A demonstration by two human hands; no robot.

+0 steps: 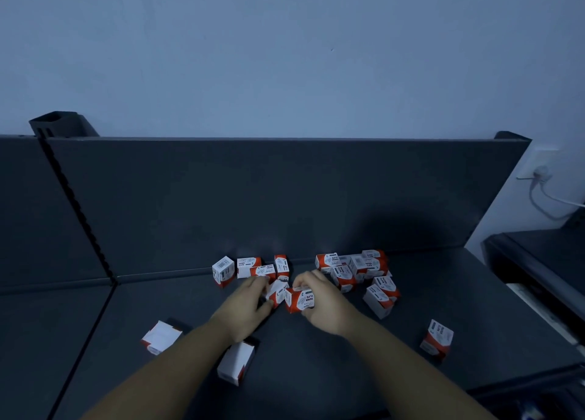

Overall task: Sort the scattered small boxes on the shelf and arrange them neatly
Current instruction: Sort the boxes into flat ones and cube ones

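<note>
In the head view, your hands meet at the middle of the shelf point(316, 378), just short of the back panel point(285, 198). Your right hand point(323, 302) holds a red box point(300, 300), fingers curled over its top edge. The box's long axis runs left to right across your view, printed face toward you. Your left hand point(247, 305) pinches a white box point(277, 293), which is tilted and touches the red box's left end. Your fingers hide part of it, so I cannot tell how firm that grip is.

What the next move turns on, I judge, is the row point(249, 267) started against the back panel. It lies straight ahead of your left hand, just beyond its fingertips, so that hand is the nearer one to feed it. Its boxes stand in mixed poses, some upright and some lying, so it is not yet neat. The pile point(354, 269) sits ahead and right of your right hand, its boxes leaning on one another.

Three boxes lie well apart from the rest. The left stray point(161, 337) is out beyond your left forearm and the middle stray point(236, 361) just beside that forearm. The right stray point(437, 340) is far out on your right. Most of the sorting looks still to be done
</note>
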